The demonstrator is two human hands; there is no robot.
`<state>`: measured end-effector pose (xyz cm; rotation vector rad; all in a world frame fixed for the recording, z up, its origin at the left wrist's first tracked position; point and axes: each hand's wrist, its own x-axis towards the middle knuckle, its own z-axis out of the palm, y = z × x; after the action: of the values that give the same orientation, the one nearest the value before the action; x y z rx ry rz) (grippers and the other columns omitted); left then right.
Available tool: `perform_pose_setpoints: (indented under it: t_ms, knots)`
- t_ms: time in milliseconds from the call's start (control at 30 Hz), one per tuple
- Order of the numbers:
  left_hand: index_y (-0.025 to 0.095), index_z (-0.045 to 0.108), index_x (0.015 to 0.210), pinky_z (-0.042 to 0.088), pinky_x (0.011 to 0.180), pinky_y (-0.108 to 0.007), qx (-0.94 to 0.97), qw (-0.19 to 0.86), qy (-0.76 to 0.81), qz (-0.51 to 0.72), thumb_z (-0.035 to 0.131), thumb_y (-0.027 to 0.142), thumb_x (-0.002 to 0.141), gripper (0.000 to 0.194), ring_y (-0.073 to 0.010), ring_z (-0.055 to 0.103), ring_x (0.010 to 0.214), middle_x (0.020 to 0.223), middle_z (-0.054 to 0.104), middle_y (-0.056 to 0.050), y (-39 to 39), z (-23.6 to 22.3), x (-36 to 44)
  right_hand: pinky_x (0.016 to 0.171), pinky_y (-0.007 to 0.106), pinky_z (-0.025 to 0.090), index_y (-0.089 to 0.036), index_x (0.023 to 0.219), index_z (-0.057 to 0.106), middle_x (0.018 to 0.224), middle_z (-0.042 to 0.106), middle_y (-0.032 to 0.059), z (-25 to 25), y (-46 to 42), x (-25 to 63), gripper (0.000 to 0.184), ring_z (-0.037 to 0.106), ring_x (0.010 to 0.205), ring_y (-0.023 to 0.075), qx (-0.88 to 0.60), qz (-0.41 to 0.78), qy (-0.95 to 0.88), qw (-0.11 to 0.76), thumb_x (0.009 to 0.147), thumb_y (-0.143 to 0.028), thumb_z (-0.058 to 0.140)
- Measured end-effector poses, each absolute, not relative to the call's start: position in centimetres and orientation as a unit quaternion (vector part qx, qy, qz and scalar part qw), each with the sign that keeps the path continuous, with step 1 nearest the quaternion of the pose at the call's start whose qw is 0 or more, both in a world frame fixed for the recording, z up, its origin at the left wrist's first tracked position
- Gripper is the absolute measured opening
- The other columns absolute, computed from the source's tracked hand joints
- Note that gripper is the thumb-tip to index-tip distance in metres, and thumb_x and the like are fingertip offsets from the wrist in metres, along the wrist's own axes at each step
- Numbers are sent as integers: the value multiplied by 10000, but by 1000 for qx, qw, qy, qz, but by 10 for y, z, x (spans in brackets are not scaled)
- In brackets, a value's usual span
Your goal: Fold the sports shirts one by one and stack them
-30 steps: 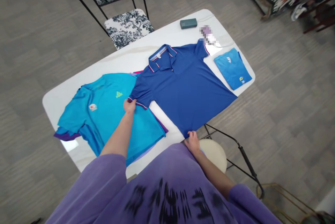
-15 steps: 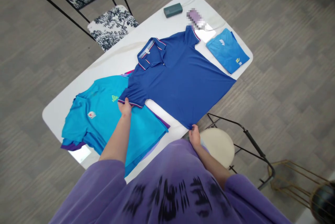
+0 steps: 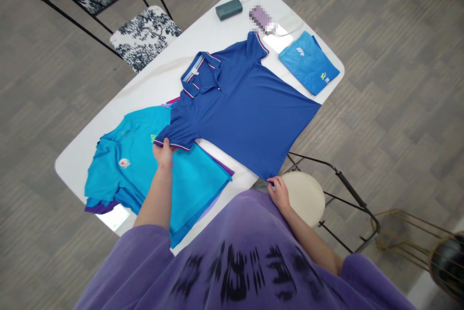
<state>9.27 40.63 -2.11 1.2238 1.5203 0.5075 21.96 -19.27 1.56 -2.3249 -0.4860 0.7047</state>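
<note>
Where it lies on the table, blue polo shirt: sleeve in left hand, hem in right hand.

The floor is grey and looks like wood. A white table stands on it. A chair with a flowery seat is behind it. A round stool is near.
</note>
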Motion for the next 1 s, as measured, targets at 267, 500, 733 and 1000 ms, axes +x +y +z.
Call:
perform_pose_setpoints:
  t_ms: [267, 500, 733, 1000]
  knots:
    - [231, 543, 1309, 749, 856, -406, 466, 522, 668, 253, 749, 466, 1088, 383, -173, 820, 914, 1168, 776, -77, 408, -19, 77, 1084, 434, 590, -282, 1172, 779, 1187, 759, 86, 34, -207, 232, 207, 727, 1140, 278, -862, 290, -224, 350, 1082, -327, 597]
    - [220, 518, 1270, 750, 805, -396, 486, 490, 690, 218, 786, 461, 1067, 414, -154, 776, 784, 1013, 726, -24, 408, -16, 67, 1016, 406, 597, -269, 1148, 789, 1124, 765, 79, 46, -217, 252, 200, 718, 1063, 256, -852, 301, -246, 350, 1098, -349, 613]
    - [195, 552, 1227, 751, 766, -378, 473, 485, 707, 203, 762, 335, 1055, 306, -141, 754, 740, 942, 705, 9, 418, -14, 69, 1009, 419, 611, -286, 1138, 810, 1114, 786, 72, 51, -218, 257, 199, 745, 1061, 261, -837, 327, -277, 342, 1093, -365, 634]
    - [203, 511, 1217, 729, 848, -355, 503, 518, 662, 200, 677, 237, 1104, 203, -82, 697, 711, 910, 660, 60, 452, 27, 129, 956, 426, 631, -273, 1178, 808, 1125, 776, 87, 62, -223, 276, 234, 737, 1014, 258, -836, 311, -241, 382, 1114, -431, 649]
